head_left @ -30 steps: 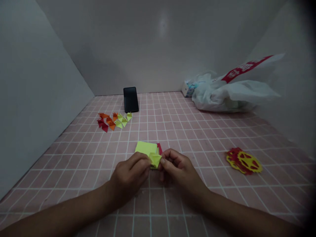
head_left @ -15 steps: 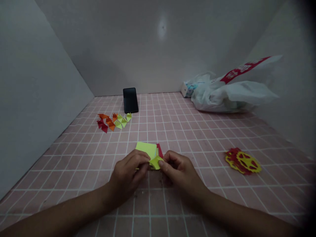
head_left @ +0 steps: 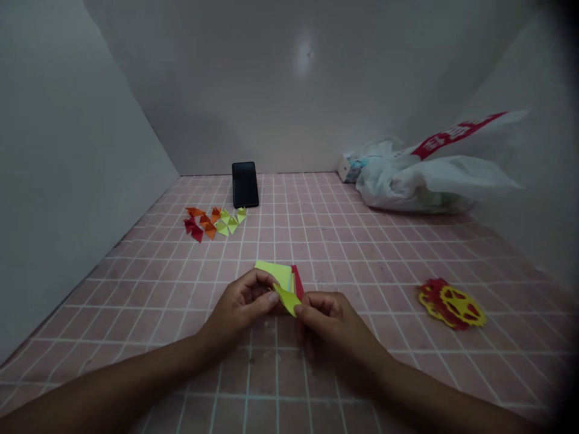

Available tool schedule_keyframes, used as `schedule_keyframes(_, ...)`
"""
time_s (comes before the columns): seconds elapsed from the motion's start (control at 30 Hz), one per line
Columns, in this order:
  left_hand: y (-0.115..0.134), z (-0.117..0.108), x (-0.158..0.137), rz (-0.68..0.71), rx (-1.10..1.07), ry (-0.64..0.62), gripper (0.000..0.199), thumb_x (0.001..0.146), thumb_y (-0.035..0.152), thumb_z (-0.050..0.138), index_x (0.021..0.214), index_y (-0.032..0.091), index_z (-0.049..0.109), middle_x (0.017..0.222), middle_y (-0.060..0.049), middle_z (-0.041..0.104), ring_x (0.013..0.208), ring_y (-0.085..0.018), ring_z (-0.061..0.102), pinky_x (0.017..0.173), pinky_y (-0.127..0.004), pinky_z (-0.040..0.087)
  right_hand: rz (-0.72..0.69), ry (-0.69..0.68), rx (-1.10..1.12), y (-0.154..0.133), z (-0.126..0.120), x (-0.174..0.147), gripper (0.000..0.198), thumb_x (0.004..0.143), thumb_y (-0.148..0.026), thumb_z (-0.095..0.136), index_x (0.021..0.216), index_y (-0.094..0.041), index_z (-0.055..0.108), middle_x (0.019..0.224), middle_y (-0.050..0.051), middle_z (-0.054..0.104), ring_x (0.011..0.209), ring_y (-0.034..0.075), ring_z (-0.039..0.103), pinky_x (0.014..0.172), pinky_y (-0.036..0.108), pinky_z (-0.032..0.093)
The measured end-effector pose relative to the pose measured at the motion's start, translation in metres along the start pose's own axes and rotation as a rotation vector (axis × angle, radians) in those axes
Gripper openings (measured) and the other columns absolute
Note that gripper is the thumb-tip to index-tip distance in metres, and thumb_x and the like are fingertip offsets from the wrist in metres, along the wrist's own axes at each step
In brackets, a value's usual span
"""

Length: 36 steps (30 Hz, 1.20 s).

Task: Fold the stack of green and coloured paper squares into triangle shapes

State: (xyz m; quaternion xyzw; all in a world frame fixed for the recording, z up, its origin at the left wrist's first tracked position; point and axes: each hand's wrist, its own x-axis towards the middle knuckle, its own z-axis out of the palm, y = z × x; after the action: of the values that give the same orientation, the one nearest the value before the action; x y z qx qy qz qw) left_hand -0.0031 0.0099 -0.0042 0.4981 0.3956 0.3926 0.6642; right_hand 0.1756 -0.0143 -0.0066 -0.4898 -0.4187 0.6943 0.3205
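Note:
A small yellow piece of folded paper [head_left: 287, 299] is pinched between my two hands, tilted down toward the right. My left hand [head_left: 248, 299] grips its upper left end with thumb and fingers. The lower right end is in the fingertips of my right hand [head_left: 326, 314]. Just behind the hands lies a stack of yellow-green paper sheets [head_left: 274, 270], partly hidden by my left fingers. Red paper [head_left: 297, 282] shows along the right side of that stack.
Several small folded paper pieces [head_left: 208, 224] in red, orange and pale yellow lie at the back left. Behind them a black phone [head_left: 245, 184] leans upright. Red and yellow gear-shaped cutouts [head_left: 453, 303] lie at right. A white plastic bag [head_left: 407, 187] and a box [head_left: 347, 167] stand at the back right.
The yellow paper has been lifted and turned to a steeper slant. My left thumb now presses on its upper end. The whole view has shifted slightly.

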Motion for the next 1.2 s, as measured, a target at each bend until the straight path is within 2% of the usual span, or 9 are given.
schedule_keyframes(0.17, 0.001, 0.002, -0.001, -0.035, 0.001, 0.009, 0.013, 0.08, 0.024, 0.067, 0.088, 0.016, 0.06, 0.082, 0.001, 0.062, 0.075, -0.011, 0.057, 0.071, -0.024, 0.047, -0.013, -0.014, -0.136, -0.002, 0.004, -0.004, 0.031, 0.079, -0.036, 0.053, 0.054, -0.019, 0.046, 0.043, -0.005, 0.044, 0.034, 0.008, 0.041, 0.035, 0.02, 0.028)
schedule_keyframes(0.27, 0.0, 0.002, -0.001, -0.05, 0.027, 0.006, 0.013, 0.078, 0.024, 0.067, 0.086, 0.016, 0.059, 0.078, 0.002, 0.058, 0.071, -0.011, 0.054, 0.067, -0.023, 0.043, -0.137, -0.019, -0.344, -0.006, 0.006, -0.008, 0.029, 0.078, -0.026, 0.051, 0.053, -0.019, 0.039, 0.049, -0.005, 0.038, 0.045, 0.007, 0.036, 0.042, 0.02, 0.026)
schedule_keyframes(0.33, 0.0, 0.001, -0.002, -0.054, 0.053, -0.008, 0.013, 0.078, 0.024, 0.066, 0.084, 0.016, 0.058, 0.076, 0.003, 0.056, 0.068, -0.01, 0.051, 0.064, -0.022, 0.041, -0.205, -0.071, -0.408, -0.007, 0.005, -0.01, 0.032, 0.08, -0.026, 0.052, 0.054, -0.019, 0.036, 0.052, -0.005, 0.033, 0.049, 0.007, 0.031, 0.045, 0.022, 0.023)
schedule_keyframes(0.4, 0.0, 0.0, -0.003, -0.068, 0.049, -0.033, 0.013, 0.078, 0.025, 0.065, 0.084, 0.017, 0.057, 0.075, 0.003, 0.055, 0.066, -0.011, 0.051, 0.063, -0.023, 0.04, -0.222, -0.114, -0.373, -0.007, 0.003, -0.01, 0.037, 0.086, -0.034, 0.051, 0.055, -0.019, 0.036, 0.053, -0.005, 0.032, 0.049, 0.008, 0.029, 0.045, 0.022, 0.021)
schedule_keyframes(0.5, 0.0, -0.001, -0.004, -0.114, -0.014, -0.067, 0.015, 0.078, 0.028, 0.064, 0.086, 0.017, 0.056, 0.076, 0.002, 0.056, 0.066, -0.012, 0.052, 0.064, -0.025, 0.041, -0.224, -0.078, -0.201, -0.006, -0.001, -0.006, 0.043, 0.091, -0.048, 0.046, 0.061, -0.018, 0.043, 0.053, -0.005, 0.036, 0.047, 0.008, 0.032, 0.044, 0.022, 0.023)
schedule_keyframes(0.7, 0.002, 0.002, -0.004, -0.181, -0.055, -0.111, 0.017, 0.077, 0.029, 0.066, 0.086, 0.018, 0.056, 0.074, 0.002, 0.054, 0.063, -0.011, 0.051, 0.059, -0.023, 0.037, -0.115, -0.098, 0.089, 0.001, -0.005, 0.003, 0.032, 0.084, -0.048, 0.063, 0.076, -0.019, 0.051, 0.055, -0.005, 0.051, 0.044, 0.007, 0.043, 0.044, 0.019, 0.031)
schedule_keyframes(0.87, 0.0, 0.002, -0.004, -0.156, -0.064, -0.132, 0.019, 0.079, 0.03, 0.066, 0.088, 0.018, 0.055, 0.074, 0.003, 0.053, 0.064, -0.01, 0.049, 0.06, -0.022, 0.037, -0.069, -0.119, 0.163, 0.005, -0.003, 0.005, 0.034, 0.078, -0.046, 0.07, 0.074, -0.018, 0.051, 0.055, -0.005, 0.053, 0.042, 0.006, 0.046, 0.042, 0.017, 0.033)
schedule_keyframes(1.03, -0.004, 0.002, -0.003, -0.129, -0.06, -0.131, 0.021, 0.081, 0.03, 0.067, 0.087, 0.018, 0.051, 0.075, 0.003, 0.053, 0.065, -0.01, 0.049, 0.06, -0.022, 0.036, -0.049, -0.174, 0.187, 0.004, -0.003, 0.006, 0.033, 0.079, -0.045, 0.069, 0.076, -0.019, 0.05, 0.052, -0.005, 0.057, 0.038, 0.007, 0.049, 0.039, 0.018, 0.037)
schedule_keyframes(1.2, -0.004, 0.002, -0.003, -0.136, -0.031, -0.155, 0.019, 0.081, 0.029, 0.067, 0.086, 0.018, 0.052, 0.076, 0.002, 0.053, 0.065, -0.01, 0.049, 0.058, -0.022, 0.036, -0.053, -0.156, 0.164, 0.003, -0.002, 0.004, 0.031, 0.077, -0.042, 0.071, 0.075, -0.018, 0.05, 0.051, -0.006, 0.055, 0.038, 0.007, 0.049, 0.039, 0.018, 0.037)
